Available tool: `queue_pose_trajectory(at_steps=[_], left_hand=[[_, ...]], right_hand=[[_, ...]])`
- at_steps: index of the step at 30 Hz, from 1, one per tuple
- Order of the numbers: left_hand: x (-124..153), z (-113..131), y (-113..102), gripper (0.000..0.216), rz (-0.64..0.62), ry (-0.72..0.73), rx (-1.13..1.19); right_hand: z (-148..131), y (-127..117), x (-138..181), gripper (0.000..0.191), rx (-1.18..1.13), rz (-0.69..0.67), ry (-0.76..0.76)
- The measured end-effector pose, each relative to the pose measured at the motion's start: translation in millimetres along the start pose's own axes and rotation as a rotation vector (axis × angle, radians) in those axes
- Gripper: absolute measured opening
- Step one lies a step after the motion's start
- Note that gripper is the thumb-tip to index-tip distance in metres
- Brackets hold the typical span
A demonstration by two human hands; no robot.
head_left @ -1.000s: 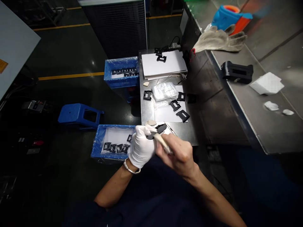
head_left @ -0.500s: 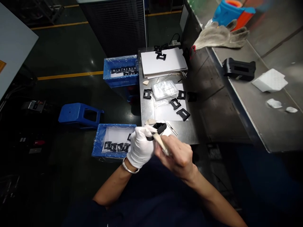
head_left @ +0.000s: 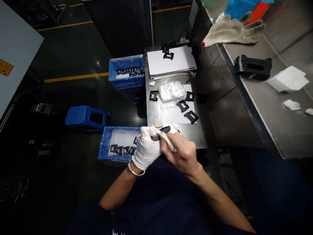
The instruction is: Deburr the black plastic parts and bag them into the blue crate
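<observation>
Tilted flatter now, the black plastic frame (head_left: 163, 133) sits in your gloved left hand (head_left: 146, 151), fingers closed on it, beside the blue crate (head_left: 104, 143). It looks light and stiff: hold its edges. Your bare right hand (head_left: 183, 153) grips a pale-handled tool (head_left: 167, 140).

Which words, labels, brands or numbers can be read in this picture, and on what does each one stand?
Yellow label on the grey panel: too small to read.
White print on the dark shirt: cut off by the picture edge, not readable.
No text is readable.
</observation>
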State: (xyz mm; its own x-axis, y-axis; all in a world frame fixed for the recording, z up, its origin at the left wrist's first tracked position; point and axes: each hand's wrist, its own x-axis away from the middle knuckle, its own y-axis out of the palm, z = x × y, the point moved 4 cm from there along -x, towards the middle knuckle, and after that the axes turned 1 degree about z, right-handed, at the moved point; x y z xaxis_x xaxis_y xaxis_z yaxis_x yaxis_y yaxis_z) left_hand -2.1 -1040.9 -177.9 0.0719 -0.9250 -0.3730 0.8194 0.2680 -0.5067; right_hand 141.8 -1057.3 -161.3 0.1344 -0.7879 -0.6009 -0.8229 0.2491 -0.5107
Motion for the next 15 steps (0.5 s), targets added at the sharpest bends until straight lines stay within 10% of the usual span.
queue_pose_trajectory(at_steps=[15], left_hand=[[2,9,3,0.029,0.082,-0.068,0.160]], right_hand=[[-7,-7,2,0.011,-0.022,0.088,-0.024]])
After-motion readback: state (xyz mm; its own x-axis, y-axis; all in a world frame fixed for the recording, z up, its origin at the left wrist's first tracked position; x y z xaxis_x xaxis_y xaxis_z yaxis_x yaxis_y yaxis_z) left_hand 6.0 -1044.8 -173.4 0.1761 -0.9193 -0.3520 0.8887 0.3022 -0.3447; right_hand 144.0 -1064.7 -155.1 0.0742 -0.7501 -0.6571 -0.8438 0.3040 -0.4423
